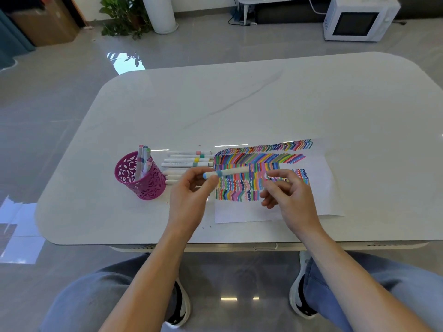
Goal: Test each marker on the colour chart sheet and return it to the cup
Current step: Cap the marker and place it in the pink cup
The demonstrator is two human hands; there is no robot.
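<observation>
My left hand [191, 192] pinches a white marker with a blue band [230, 172] near its blue-capped end, holding it level just above the colour chart sheet [321, 188]. To the marker's right, my right hand [287, 192] hovers over the sheet with fingers curled; whether it holds anything is unclear. The sheet is covered in rows of coloured strokes. A pink cut-out cup [140, 178] stands left of the sheet with several markers upright in it. Several more white markers [189, 160] lie in a row between cup and sheet.
The white table [239, 104] has rounded corners and stands on a glossy grey floor. My knees and shoes show below its front edge. A microwave [359, 20], a plant [124, 17] and a cardboard box [45, 25] sit on the floor far behind.
</observation>
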